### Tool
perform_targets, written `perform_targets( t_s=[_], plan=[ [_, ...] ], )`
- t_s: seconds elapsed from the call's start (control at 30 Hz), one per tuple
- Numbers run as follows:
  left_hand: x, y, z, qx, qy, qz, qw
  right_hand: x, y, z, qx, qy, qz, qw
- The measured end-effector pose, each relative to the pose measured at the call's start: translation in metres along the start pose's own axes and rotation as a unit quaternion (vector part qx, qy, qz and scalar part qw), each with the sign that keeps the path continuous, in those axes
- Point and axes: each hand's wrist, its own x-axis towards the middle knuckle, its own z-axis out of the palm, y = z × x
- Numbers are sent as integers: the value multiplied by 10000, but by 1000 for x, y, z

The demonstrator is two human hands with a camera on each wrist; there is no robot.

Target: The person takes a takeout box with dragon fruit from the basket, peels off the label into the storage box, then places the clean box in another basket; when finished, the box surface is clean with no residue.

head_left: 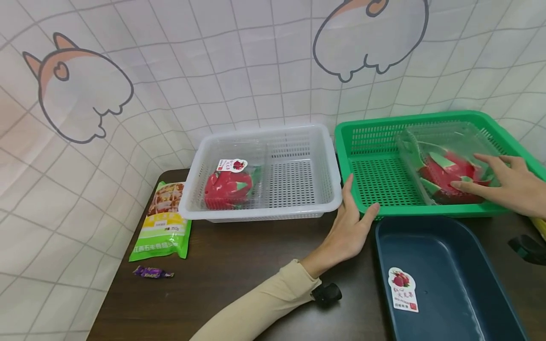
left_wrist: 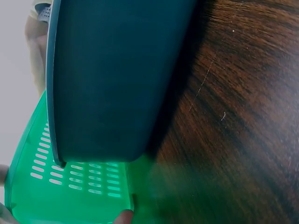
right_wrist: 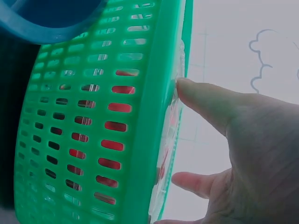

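My right hand (head_left: 509, 184) lies over a clear plastic box (head_left: 462, 135) of red dragon fruit (head_left: 445, 173), its fingers spread and touching the lid. That box sits in the right part of a green basket (head_left: 375, 173). In the right wrist view the thumb (right_wrist: 201, 93) reaches the clear plastic just above the basket's rim. My left hand (head_left: 350, 227) is at the green basket's front left corner, fingers extended, thumb apart. A white basket (head_left: 294, 182) stands to its left, with another clear box of dragon fruit (head_left: 228, 189) inside, bearing a white label.
A dark blue tray (head_left: 439, 279) with a dragon fruit sticker (head_left: 403, 289) on it stands in front of the green basket. To the left lie a green and yellow food packet (head_left: 164, 225) and a purple wrapped candy (head_left: 152, 272). A patterned curtain (head_left: 256, 71) hangs behind.
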Motion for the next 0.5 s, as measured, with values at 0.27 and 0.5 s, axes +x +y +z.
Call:
perform_targets(
  t_s=[0.27,0.5],
  plan=[
    [-2,3,-3,251,-69,-112,9996,1,5,1,28,24,-22,10000],
    [-17,8,-10,356,-182,-427,9983,5,9,1,21,-20,-68,10000]
  ],
)
